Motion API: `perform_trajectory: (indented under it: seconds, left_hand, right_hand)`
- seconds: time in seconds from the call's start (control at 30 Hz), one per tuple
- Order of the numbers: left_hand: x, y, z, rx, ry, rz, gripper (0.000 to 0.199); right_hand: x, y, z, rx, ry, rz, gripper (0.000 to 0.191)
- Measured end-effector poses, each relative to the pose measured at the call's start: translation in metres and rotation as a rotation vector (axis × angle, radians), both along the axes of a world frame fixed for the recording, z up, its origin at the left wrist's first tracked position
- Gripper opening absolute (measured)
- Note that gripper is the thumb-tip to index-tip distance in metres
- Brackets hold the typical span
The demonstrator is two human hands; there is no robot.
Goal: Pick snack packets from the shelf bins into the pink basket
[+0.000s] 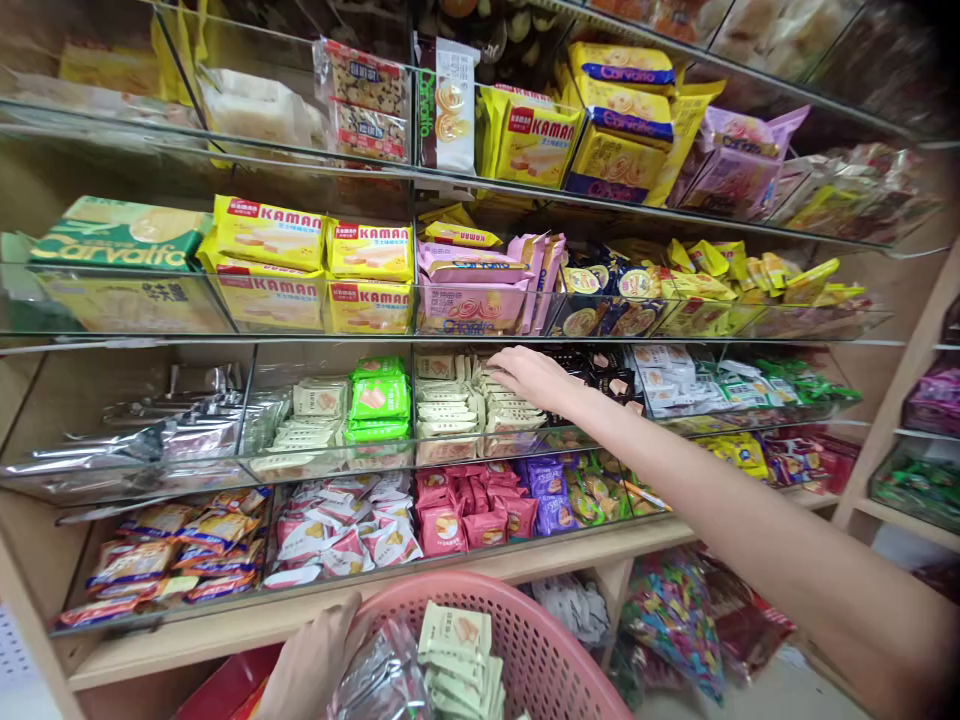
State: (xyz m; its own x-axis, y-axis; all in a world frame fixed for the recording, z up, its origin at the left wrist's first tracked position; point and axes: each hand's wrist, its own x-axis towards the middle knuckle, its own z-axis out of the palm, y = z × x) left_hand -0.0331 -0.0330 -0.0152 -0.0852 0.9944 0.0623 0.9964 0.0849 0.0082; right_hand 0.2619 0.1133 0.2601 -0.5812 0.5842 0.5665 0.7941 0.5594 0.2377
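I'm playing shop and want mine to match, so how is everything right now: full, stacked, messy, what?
Pink basket: partly filled
Cream packets in the basket: piled up
Left hand: at the basket's left rim
Right hand: over the shelf's cream packets, grip unclear
Bright green packets: stacked
Silver packets on the shelf: loosely piled
Yellow KAMAN packs: stacked
Multicoloured bag: bulging

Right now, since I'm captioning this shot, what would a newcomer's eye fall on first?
Probably the pink basket at the bottom, with silver packets and cream packets inside and the left hand at its rim. Next, likely the bright yellow KAMAN packs stacked upper left, then the right hand stretched over pale shelf packets near the middle.
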Motion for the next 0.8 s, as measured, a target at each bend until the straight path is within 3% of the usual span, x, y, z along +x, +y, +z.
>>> perform_trajectory:
  seconds: [0.1, 0.23, 0.8]
  left_hand:
    - [0.002, -0.002, 0.005, -0.028, 0.013, 0.004, 0.041]
    - [0.005, -0.004, 0.009, -0.044, 0.036, 0.017, 0.041]
    - [0.003, -0.004, 0.004, -0.05, 0.007, -0.012, 0.042]
  right_hand:
    - [-0.008, 0.018, 0.006, 0.011, -0.187, -0.117, 0.027]
    - [-0.016, 0.025, 0.008, 0.026, -0.269, -0.169, 0.026]
    - [-0.009, 0.032, 0.009, -0.035, -0.182, -0.223, 0.025]
